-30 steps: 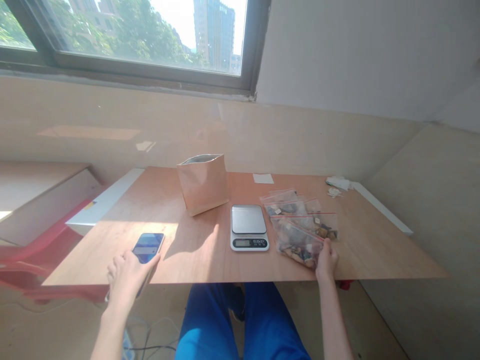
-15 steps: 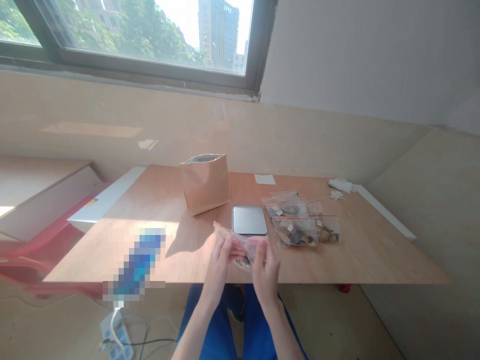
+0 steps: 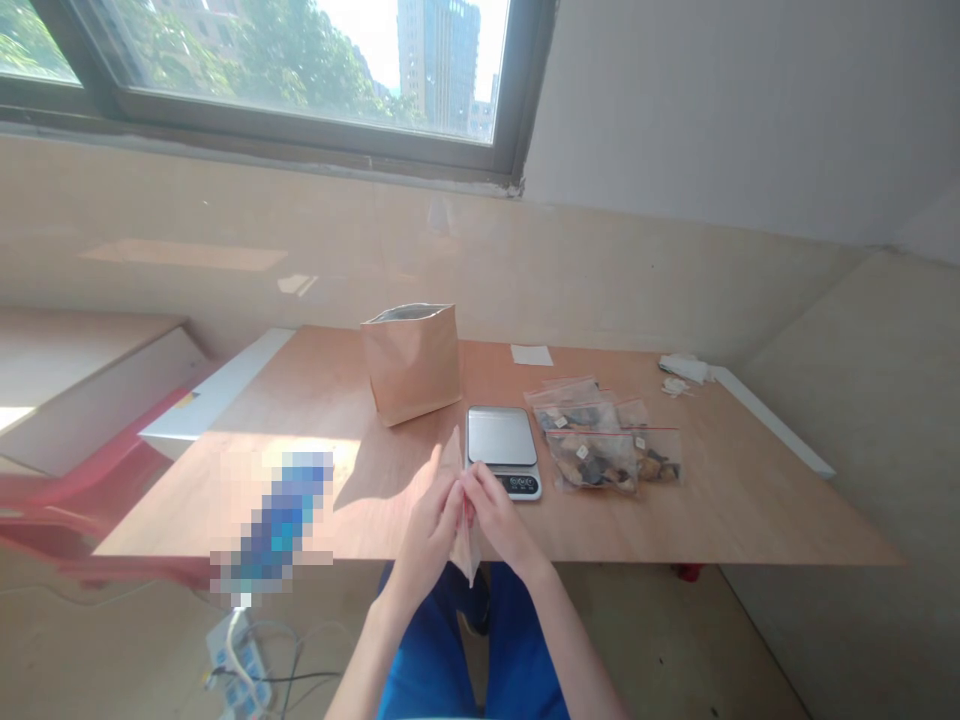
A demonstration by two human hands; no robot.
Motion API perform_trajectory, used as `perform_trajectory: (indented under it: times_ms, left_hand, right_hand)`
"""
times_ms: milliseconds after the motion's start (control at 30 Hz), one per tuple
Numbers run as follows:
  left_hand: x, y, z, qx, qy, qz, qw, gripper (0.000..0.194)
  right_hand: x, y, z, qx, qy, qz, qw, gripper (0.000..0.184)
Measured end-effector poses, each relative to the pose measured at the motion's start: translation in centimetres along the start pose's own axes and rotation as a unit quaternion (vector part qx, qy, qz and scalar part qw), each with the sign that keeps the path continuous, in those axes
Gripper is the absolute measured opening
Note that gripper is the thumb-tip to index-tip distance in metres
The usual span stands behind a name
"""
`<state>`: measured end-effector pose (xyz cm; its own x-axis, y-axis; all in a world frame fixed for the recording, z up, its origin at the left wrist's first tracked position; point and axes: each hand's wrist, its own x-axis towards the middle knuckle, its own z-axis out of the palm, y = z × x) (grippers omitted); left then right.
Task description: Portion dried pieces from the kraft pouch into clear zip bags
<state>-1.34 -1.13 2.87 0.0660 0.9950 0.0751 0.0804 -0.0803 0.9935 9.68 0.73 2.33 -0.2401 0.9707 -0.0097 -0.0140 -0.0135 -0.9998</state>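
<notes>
My left hand (image 3: pixel 427 525) and my right hand (image 3: pixel 499 515) meet above the table's front edge, both gripping a clear plastic zip bag (image 3: pixel 465 545). The bag stands nearly upright and edge-on between my palms, its contents hidden by my fingers. Just behind my right hand sits a digital kitchen scale (image 3: pixel 501 437) with a steel platform. A kraft paper pouch (image 3: pixel 411 365) stands open to the left of the scale. To the right lie several filled zip bags (image 3: pixel 592 458) holding brown and dark pieces.
The wooden tabletop (image 3: pixel 750 530) holds a white paper slip (image 3: pixel 531 355) and white scraps (image 3: pixel 684 368) at the back. A pixelated blurred object (image 3: pixel 277 520) lies at the front left. A power strip (image 3: pixel 238 660) sits on the floor.
My hands have drawn closer together, and the held bag has turned from a crumpled, sideways position to nearly upright. The scale's display is now visible past my hands.
</notes>
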Motion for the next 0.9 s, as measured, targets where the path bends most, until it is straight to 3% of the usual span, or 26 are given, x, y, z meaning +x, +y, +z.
perform_trajectory:
  times_ms: [200,400,733,800,900]
  left_hand:
    - [-0.1,-0.3,-0.6,-0.062,-0.031,-0.021,0.997,0.030]
    - [-0.3,-0.4,-1.1,-0.039,-0.046,-0.011,0.998,0.026]
    - [-0.9,-1.2,0.7,0.000,0.097,-0.020,0.995,0.034]
    - [-1.1,-1.1,0.5,0.004,0.108,-0.030,0.994,0.033]
    - [-1.2,-0.5,-0.6,0.022,0.196,-0.039,0.980,0.036]
  right_hand:
    - [0.4,-0.2,-0.6,-0.014,-0.056,0.006,0.998,0.032]
    - [0.4,-0.1,-0.5,-0.052,-0.046,-0.036,0.997,0.031]
    - [0.8,-0.6,0.2,-0.130,-0.024,-0.078,0.988,0.030]
    - [0.9,-0.3,0.0,-0.135,-0.025,-0.077,0.988,0.029]
    - [1.1,0.4,-1.3,-0.132,0.035,-0.078,0.988,0.029]
